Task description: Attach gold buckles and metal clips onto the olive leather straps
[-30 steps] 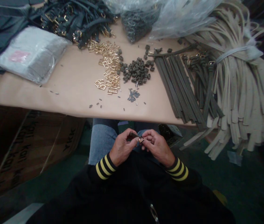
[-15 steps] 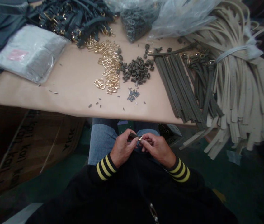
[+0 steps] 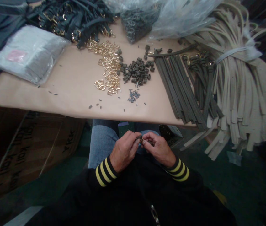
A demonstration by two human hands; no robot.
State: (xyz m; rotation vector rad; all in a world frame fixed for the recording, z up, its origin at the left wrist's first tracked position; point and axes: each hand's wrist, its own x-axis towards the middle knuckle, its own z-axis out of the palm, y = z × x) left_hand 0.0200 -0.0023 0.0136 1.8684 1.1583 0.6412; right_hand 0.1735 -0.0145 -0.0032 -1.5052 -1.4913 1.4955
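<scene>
Over my lap, just off the table's front edge, my left hand (image 3: 124, 150) pinches a short dark strap (image 3: 138, 137). A small gold buckle (image 3: 141, 140) shows at the strap, between the fingertips of both hands. My right hand (image 3: 160, 149) has thumb and fingers closed at the buckle's side; how much of the strap it grips is hidden. On the table ahead lie gold rectangular buckles (image 3: 110, 70), a heap of dark strap loops (image 3: 138, 70) and a small cluster of grey metal pieces (image 3: 133, 95).
Dark straps (image 3: 178, 88) lie in a row at right, beside a tied bundle of beige straps (image 3: 238, 94) hanging over the edge. Farther left are a plastic-wrapped packet (image 3: 29, 53) and a pile of dark straps with gold hardware (image 3: 76, 18). A cardboard box (image 3: 41, 144) stands below the table.
My left fingers have curled further over the strap, and the strap and buckle have turned between my fingertips. Both hands stay over my lap.
</scene>
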